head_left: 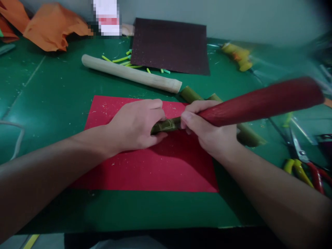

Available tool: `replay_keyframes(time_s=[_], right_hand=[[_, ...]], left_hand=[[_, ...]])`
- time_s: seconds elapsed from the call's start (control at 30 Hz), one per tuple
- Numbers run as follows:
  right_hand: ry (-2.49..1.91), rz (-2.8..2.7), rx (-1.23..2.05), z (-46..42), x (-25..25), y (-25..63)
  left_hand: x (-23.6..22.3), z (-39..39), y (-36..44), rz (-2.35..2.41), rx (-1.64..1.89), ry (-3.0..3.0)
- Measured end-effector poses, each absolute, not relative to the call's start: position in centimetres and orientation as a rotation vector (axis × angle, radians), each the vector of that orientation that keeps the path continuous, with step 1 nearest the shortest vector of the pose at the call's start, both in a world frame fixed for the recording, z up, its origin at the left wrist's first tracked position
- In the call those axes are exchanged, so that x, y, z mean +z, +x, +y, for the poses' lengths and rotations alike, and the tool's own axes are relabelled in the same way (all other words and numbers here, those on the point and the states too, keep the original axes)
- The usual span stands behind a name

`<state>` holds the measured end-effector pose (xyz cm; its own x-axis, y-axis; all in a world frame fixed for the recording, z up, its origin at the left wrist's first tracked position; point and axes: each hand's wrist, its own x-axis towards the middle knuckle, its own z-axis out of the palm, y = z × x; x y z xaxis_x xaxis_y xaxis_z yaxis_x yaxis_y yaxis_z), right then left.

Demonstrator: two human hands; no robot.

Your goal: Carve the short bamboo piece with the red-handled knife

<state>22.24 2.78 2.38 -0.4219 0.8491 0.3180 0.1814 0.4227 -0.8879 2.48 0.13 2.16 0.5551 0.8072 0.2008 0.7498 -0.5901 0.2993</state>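
Note:
My left hand [137,124] is closed around a short piece of green bamboo [167,126] with pale rectangular lines scratched into its skin. My right hand [218,138] grips a tool with a thick red handle [261,100], which slants up to the right. Its fingertips press close to the bamboo's right end, and the working end of the tool is hidden there. Both hands are over a red sheet of paper [145,173] dotted with small pale shavings.
Behind the hands lie a pale bamboo stick [132,74], green bamboo pieces [191,94] and a dark sheet [169,46] over yellow-green sticks. A yellow glue gun [236,57] is at back right, scissors [302,155] at right, crumpled orange paper [52,27] at back left.

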Motion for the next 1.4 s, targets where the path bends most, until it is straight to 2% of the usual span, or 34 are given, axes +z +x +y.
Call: replay_keyframes(time_s=[0.23,0.43,1.1,1.4], right_hand=[[-0.892,-1.958,1.002,2.54,2.65,22.21],[-0.943,-1.808,0.926,2.75,2.16,22.12],[-0.896,-1.935,0.993,2.58,2.61,22.22],[-0.943,-1.807,0.860,2.62,2.07,22.10]], left_hand=[[2.08,0.15,2.42,1.309,0.511,2.613],[2.40,0.09,2.60,1.335,0.420,2.609],[2.29,0.08,2.63,1.332,0.439,2.637],[2.13,0.25,2.57,1.328,0.427,2.691]])
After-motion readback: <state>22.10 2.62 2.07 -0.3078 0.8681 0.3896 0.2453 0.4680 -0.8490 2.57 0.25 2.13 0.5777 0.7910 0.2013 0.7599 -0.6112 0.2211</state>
